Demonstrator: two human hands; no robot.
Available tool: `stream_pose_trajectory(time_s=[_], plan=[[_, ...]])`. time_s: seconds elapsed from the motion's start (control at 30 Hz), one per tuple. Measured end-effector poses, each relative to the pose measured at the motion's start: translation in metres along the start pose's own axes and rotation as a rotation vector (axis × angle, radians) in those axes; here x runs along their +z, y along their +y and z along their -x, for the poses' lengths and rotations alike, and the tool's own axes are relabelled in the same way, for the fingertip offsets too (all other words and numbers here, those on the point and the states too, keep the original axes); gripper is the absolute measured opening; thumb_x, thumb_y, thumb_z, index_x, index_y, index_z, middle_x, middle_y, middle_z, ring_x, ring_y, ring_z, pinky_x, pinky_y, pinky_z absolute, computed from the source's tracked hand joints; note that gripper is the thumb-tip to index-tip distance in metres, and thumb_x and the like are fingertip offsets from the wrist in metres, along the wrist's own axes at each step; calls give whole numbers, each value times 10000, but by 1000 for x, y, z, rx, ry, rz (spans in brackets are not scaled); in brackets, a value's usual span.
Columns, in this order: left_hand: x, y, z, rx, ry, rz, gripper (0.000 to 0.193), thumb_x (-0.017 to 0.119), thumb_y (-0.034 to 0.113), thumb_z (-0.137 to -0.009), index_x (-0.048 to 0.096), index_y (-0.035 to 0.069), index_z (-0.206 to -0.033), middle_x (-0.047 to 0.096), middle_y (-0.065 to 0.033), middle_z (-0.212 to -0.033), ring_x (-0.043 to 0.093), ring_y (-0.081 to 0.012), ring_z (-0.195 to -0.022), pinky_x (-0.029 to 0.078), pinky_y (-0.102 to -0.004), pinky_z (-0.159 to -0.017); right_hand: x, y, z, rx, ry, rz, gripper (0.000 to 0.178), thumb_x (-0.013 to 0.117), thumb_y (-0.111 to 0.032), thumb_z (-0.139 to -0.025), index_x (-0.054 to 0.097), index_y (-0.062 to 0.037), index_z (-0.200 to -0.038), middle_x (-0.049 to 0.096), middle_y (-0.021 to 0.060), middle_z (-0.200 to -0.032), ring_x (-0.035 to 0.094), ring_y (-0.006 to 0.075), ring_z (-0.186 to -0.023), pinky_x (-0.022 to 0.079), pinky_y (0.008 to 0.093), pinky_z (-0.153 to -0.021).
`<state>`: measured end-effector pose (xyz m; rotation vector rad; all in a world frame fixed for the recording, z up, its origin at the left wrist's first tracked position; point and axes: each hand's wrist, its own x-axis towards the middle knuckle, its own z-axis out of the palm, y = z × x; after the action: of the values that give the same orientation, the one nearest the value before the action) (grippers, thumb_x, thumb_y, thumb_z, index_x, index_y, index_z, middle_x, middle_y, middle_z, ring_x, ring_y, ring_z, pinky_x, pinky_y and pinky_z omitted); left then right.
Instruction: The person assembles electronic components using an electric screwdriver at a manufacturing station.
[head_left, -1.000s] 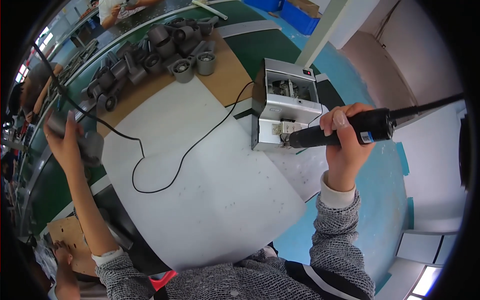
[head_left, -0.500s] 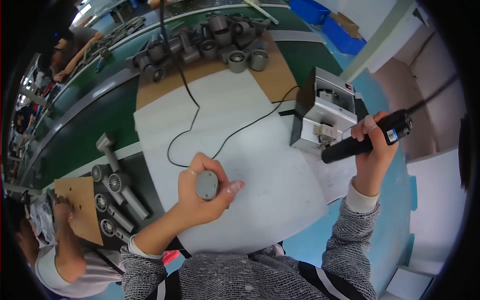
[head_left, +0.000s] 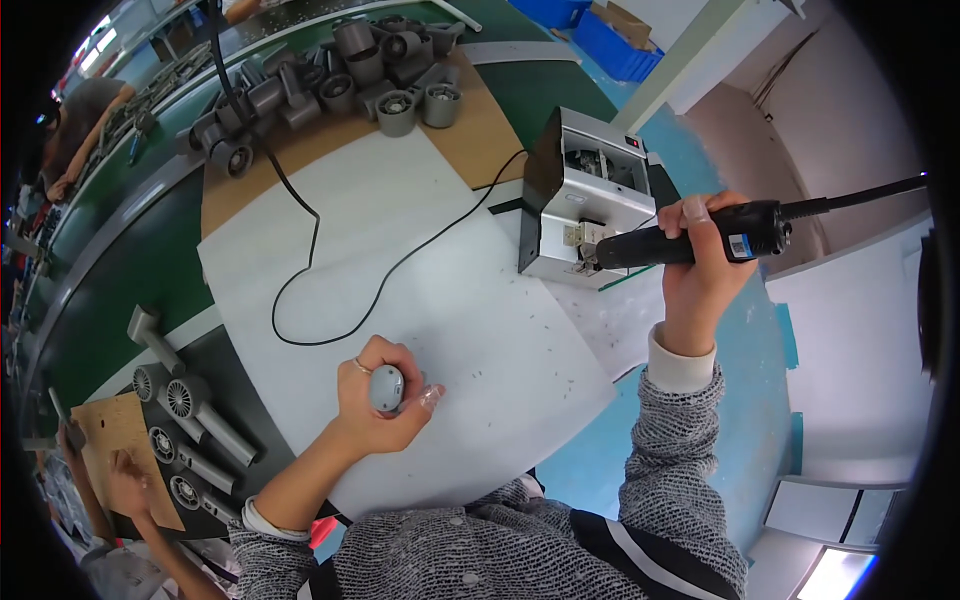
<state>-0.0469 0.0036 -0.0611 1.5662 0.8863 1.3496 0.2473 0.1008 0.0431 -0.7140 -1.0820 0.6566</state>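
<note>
Two hands are busy: the left hand [head_left: 385, 395] grips a small grey housing [head_left: 387, 388] over the white desk [head_left: 440, 290], below-left of the metal box [head_left: 585, 195]. The right hand [head_left: 700, 270] holds a black electric screwdriver [head_left: 690, 238] at that box; its cable could snag, or the housing may slip.

Grey knit sleeves, white cuffs, finger ring.

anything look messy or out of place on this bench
Mostly tidy. Small dark specks are scattered over the white sheet near the left hand, which grips a small grey round part. The grey cylindrical housings at the far edge lie in a jumbled heap rather than in rows.
</note>
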Motion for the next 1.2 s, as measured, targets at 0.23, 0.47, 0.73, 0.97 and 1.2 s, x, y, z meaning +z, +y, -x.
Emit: stream_pose_trajectory(time_s=[0.23, 0.47, 0.73, 0.97, 1.2], plan=[[1, -2, 2, -24, 25, 14, 256, 690, -35, -738, 463, 53, -815, 545, -9, -583, 483, -49, -495, 395, -216, -468, 2, 5, 1, -11, -10, 33, 171, 583, 98, -805, 487, 4, -912, 538, 121, -710, 528, 206, -623, 459, 350, -628], [0, -1, 2, -30, 18, -18, 240, 685, -30, -743, 469, 54, -807, 557, -14, -584, 501, -57, -497, 410, -218, -472, 8, 4, 2, -4, -38, 62, 170, 589, 110, -800, 494, 8, -897, 548, 114, -716, 537, 205, -618, 460, 334, -616], [-2, -2, 4, -44, 31, -42, 216, 682, -22, -754, 483, 51, -799, 556, -18, -580, 506, -60, -496, 404, -219, -465, 7, 4, 2, 7, 6, 55, 170, 612, 89, -799, 499, -2, -888, 549, 118, -700, 537, 202, -605, 460, 332, -621], [-3, 7, 4, -143, -64, -62, 232, 608, -88, -768, 431, 41, -845, 541, -51, -697, 479, -87, -599, 415, -251, -560, 7, 3, 3, 9, -24, 35, 173, 618, 80, -803, 494, -7, -886, 542, 102, -705, 528, 192, -593, 455, 333, -612], [-1, 27, -3, 5, -129, -319, 186, 677, -23, -767, 548, 27, -892, 605, -86, -693, 590, -149, -562, 456, -269, -549, 12, -17, -8, 436, -98, 63, 175, 639, 20, -777, 502, -36, -871, 477, 59, -668, 482, 165, -583, 421, 319, -587]])
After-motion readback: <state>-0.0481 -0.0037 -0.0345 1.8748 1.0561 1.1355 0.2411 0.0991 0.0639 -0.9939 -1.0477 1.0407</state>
